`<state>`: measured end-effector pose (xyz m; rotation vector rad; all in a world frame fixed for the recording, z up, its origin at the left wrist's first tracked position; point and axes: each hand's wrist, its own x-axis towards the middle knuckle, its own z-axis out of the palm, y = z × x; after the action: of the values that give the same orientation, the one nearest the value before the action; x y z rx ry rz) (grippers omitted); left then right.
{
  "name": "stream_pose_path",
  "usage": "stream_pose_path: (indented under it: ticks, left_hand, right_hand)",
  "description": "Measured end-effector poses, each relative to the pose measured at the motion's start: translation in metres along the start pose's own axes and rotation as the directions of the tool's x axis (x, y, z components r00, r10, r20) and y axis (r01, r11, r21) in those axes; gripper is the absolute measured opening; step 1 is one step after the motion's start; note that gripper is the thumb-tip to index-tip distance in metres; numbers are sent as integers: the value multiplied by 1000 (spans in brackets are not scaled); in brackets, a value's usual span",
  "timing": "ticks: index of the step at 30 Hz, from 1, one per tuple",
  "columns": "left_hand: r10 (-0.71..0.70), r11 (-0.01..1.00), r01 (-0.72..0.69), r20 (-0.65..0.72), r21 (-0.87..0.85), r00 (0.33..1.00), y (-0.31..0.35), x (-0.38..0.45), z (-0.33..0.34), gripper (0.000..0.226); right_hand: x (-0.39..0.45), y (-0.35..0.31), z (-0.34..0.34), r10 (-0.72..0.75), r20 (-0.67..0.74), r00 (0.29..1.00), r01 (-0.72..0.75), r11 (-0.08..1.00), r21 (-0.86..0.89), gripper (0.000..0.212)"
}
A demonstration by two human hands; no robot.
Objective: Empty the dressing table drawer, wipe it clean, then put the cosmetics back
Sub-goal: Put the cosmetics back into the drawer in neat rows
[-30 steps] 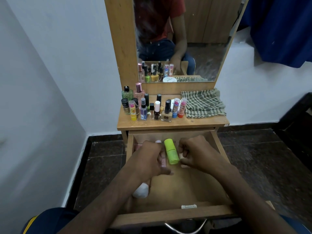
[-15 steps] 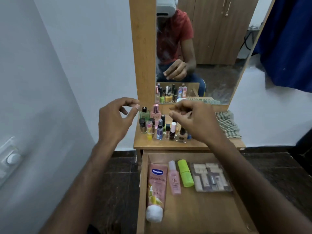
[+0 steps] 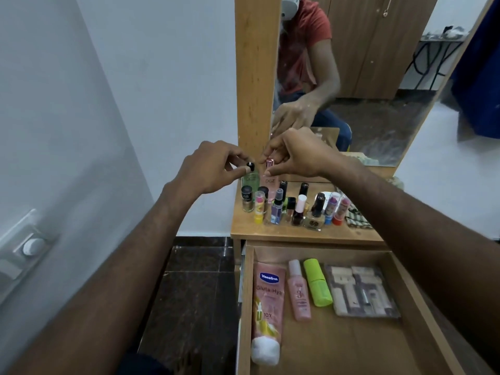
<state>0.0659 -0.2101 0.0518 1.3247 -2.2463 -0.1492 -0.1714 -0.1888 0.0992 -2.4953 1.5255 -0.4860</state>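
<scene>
Left hand fingers pinch black cap of green bottle at table back; right hand pinches pink bottle cap. Likely glass — fragile, slippery; grip body, not cap.

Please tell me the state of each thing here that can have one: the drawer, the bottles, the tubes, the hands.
Drawer: pulled open, four items inside.
Vaseline tube: lying flat, cap on.
Pink bottle: lying flat.
Green bottle: lying flat, capped.
Left hand: fingers closing at the clear green bottle's black cap.
Right hand: fingers at the pink perfume bottle's cap.
Small bottles: upright, capped.
</scene>
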Motion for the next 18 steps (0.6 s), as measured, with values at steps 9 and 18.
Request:
stream_pose_path:
  ticks: [9,18]
  left_hand:
    - [189,946,-150,-113,287,976,5,-11,8,33]
    - [-6,983,-17,-125,-185,992,-5,-18,15,37]
  right_hand:
    - [2,10,7,-94,7,996,94,985,-147,40]
    - [-17,8,5,3,-129,992,-2,1000,11,49]
